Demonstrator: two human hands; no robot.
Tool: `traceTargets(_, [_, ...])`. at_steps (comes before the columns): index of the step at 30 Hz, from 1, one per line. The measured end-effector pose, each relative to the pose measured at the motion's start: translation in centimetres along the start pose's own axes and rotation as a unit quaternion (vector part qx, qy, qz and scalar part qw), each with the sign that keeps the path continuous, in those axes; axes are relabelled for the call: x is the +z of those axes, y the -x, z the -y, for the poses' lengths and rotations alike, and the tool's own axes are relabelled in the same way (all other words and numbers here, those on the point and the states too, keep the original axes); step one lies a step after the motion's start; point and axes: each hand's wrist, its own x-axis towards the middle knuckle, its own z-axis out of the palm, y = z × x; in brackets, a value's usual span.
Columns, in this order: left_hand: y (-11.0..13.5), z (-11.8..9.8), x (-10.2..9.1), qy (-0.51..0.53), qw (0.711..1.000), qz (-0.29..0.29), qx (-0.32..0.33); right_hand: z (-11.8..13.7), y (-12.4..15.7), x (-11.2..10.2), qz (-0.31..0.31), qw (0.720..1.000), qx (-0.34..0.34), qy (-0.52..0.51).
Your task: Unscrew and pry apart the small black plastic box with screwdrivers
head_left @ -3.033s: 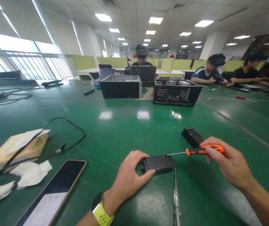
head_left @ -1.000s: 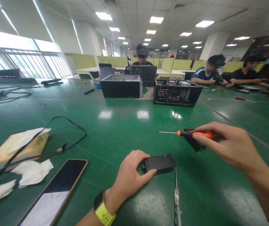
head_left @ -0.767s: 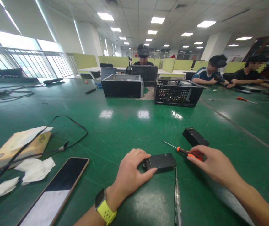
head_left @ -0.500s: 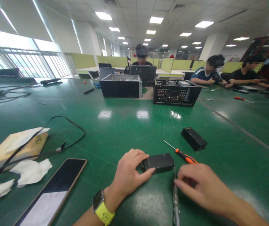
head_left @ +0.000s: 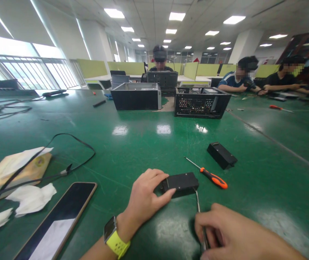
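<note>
My left hand [head_left: 145, 200] is closed on the left end of a small black box [head_left: 182, 182], thumb at its near side and fingers at the far side. The box lies flat on the green table. In my right hand [head_left: 224, 231] is a screwdriver [head_left: 198, 202] with a thin metal shaft; its handle is mostly hidden by the fingers. The shaft's tip meets the box's near right corner. Just beyond, an orange-and-black screwdriver [head_left: 213, 178] lies loose. A second black box [head_left: 221, 156] rests farther back on the right.
A phone [head_left: 58, 220], crumpled tissues [head_left: 32, 196], a tissue pack [head_left: 39, 164] and a black cable [head_left: 93, 153] lie on the left. Two computer cases [head_left: 135, 99] [head_left: 201, 104] stand at the back. Several people sit around the far side; another screwdriver [head_left: 276, 107] lies at far right.
My right hand has moved down and toward me, and now wraps the screwdriver lower, around its handle. The left hand still holds the box. The view has shifted slightly.
</note>
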Motion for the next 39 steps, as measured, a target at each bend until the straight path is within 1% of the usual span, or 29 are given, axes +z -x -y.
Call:
traceTargets(2, [0.0,0.0,-0.1,0.002,1.000,-0.001,-0.001,0.4,-0.5,0.7,-0.027,0.999,0.011,0.028])
traceTargets(4, [0.1,0.0,-0.2,0.004,1.000,0.000,-0.001,0.5,-1.0,1.4,-0.077,0.994,0.031,0.068])
traceTargets(6, [0.2,0.0,-0.2,0.005,1.000,0.000,-0.001,0.3,-1.1,1.5,-0.111,0.989,0.044,0.087])
traceTargets(7, [0.2,0.0,-0.2,0.005,1.000,-0.001,-0.001,-0.1,-0.9,1.3,-0.114,0.989,0.044,0.082])
traceTargets(8, [0.2,0.0,-0.2,0.005,1.000,-0.002,0.000,-0.5,-0.5,0.9,-0.102,0.992,0.043,0.064])
traceTargets(9, [0.2,0.0,-0.1,0.005,1.000,-0.002,0.000,-0.9,0.0,0.2,-0.077,0.995,0.044,0.035])
traceTargets(11, [0.1,0.1,-0.1,0.006,1.000,-0.002,-0.001,-1.9,1.4,-1.4,-0.005,0.998,0.043,-0.042])
traceTargets(13, [0.0,0.0,0.0,0.006,1.000,-0.001,-0.002,-2.7,2.6,-2.9,0.068,0.989,0.007,-0.129])
traceTargets(15, [0.0,0.0,-0.1,0.005,1.000,-0.001,-0.003,-3.0,3.1,-3.8,0.102,0.971,-0.050,-0.209])
traceTargets(17, [0.0,-0.1,-0.1,0.003,1.000,0.002,-0.003,-3.1,2.7,-3.8,0.102,0.954,-0.087,-0.268])
traceTargets(19, [0.0,-0.1,-0.2,0.002,1.000,0.004,-0.002,-3.3,1.7,-3.1,0.102,0.941,-0.095,-0.309])
traceTargets(22, [0.1,-0.1,-0.2,0.001,1.000,0.004,-0.001,-3.9,0.1,-1.8,0.127,0.922,-0.078,-0.357])
traceTargets(24, [0.2,-0.1,-0.2,0.000,1.000,0.005,-0.002,-4.2,-0.4,-1.3,0.139,0.914,-0.059,-0.376])
traceTargets(27, [0.2,-0.1,-0.1,0.000,1.000,0.005,-0.005,-4.2,-0.3,-1.2,0.121,0.923,-0.058,-0.360])
traceTargets(32, [0.2,-0.1,-0.1,0.005,1.000,0.001,-0.005,-3.0,0.3,-1.7,0.076,0.946,-0.099,-0.298])
traceTargets(36, [0.2,-0.2,-0.2,0.003,1.000,0.000,-0.003,-2.3,0.4,-2.0,0.034,0.965,-0.097,-0.242])
traceTargets(39, [0.2,-0.1,-0.2,0.005,1.000,0.000,-0.003,-2.0,0.5,-2.1,0.023,0.976,-0.102,-0.192])
